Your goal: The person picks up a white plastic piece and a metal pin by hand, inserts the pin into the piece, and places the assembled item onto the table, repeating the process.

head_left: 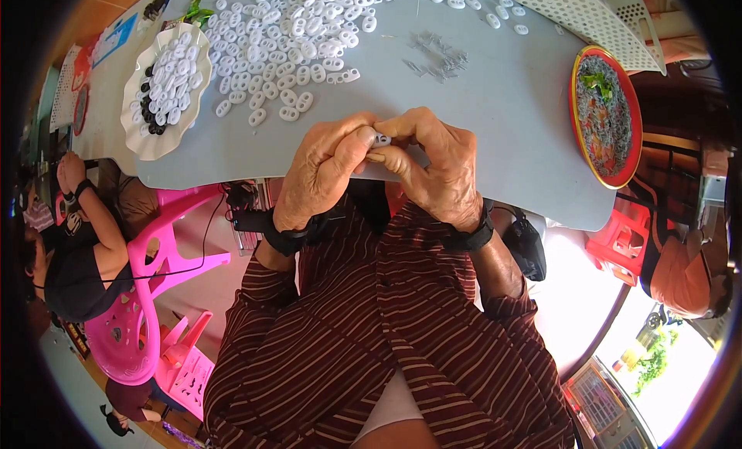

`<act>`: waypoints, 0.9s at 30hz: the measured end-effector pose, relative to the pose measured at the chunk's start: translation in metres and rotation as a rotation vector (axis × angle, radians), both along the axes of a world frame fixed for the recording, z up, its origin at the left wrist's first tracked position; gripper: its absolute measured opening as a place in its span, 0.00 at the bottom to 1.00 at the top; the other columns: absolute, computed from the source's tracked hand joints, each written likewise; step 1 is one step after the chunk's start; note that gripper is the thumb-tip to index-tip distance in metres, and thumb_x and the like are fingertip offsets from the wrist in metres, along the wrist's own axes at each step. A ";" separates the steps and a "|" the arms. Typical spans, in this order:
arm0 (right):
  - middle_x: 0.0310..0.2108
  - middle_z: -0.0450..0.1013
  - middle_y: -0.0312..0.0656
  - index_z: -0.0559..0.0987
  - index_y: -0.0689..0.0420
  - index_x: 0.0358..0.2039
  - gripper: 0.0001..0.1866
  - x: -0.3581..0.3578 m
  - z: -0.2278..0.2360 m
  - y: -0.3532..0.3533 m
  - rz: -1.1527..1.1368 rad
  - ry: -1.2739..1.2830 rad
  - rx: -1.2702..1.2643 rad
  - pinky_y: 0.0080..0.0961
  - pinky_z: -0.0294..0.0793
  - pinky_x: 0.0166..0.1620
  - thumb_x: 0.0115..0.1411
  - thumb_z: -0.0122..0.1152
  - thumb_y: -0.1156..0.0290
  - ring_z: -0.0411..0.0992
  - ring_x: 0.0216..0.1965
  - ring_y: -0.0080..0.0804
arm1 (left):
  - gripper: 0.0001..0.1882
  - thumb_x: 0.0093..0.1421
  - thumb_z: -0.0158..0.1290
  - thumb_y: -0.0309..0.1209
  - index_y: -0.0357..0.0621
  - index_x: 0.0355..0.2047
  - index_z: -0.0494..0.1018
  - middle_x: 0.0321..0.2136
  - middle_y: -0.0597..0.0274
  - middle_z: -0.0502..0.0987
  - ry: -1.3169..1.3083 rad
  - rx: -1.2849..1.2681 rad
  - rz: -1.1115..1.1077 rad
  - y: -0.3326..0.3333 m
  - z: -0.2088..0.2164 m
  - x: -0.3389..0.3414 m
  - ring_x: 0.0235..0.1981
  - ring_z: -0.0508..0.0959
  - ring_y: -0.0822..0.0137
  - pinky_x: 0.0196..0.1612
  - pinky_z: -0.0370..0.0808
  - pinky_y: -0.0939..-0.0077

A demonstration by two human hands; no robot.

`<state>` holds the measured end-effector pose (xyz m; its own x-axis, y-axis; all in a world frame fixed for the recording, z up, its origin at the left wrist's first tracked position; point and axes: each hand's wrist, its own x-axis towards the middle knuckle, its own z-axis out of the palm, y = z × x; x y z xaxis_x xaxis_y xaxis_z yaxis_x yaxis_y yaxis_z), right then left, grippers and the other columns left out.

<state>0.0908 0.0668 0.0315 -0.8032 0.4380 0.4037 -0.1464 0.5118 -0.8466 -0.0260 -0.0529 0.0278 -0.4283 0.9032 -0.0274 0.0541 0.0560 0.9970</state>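
Note:
Both my hands meet over the near edge of the grey table [495,132]. Between my fingertips is a small white oval plastic piece with two holes [381,140]. My left hand [328,164] pinches it from one side, and my right hand [433,163] grips it from the other. My fingers cover most of it. Many similar white plastic pieces [286,43] lie spread over the far left of the table. Beyond my right hand lies a loose pile of thin metal pins [439,56].
A wavy-rimmed white dish [152,149] at left holds white and black pieces. At right stands a red-rimmed round tray [638,132] full of metal pins. A perforated white basket [580,20] is at far right. Pink chairs [143,294] and a seated person [85,256] are at left.

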 end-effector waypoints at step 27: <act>0.24 0.76 0.40 0.74 0.62 0.32 0.10 -0.003 -0.002 0.001 -0.015 0.014 -0.046 0.21 0.74 0.26 0.51 0.66 0.77 0.76 0.24 0.26 | 0.20 0.65 0.42 0.42 0.37 0.26 0.66 0.15 0.68 0.62 -0.062 0.032 0.045 0.003 -0.003 0.002 0.19 0.59 0.75 0.23 0.58 0.78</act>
<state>0.0881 0.0675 0.0291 -0.7910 0.4681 0.3941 -0.1516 0.4741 -0.8673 -0.0240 -0.0497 0.0249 -0.4668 0.8840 -0.0271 -0.0100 0.0254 0.9996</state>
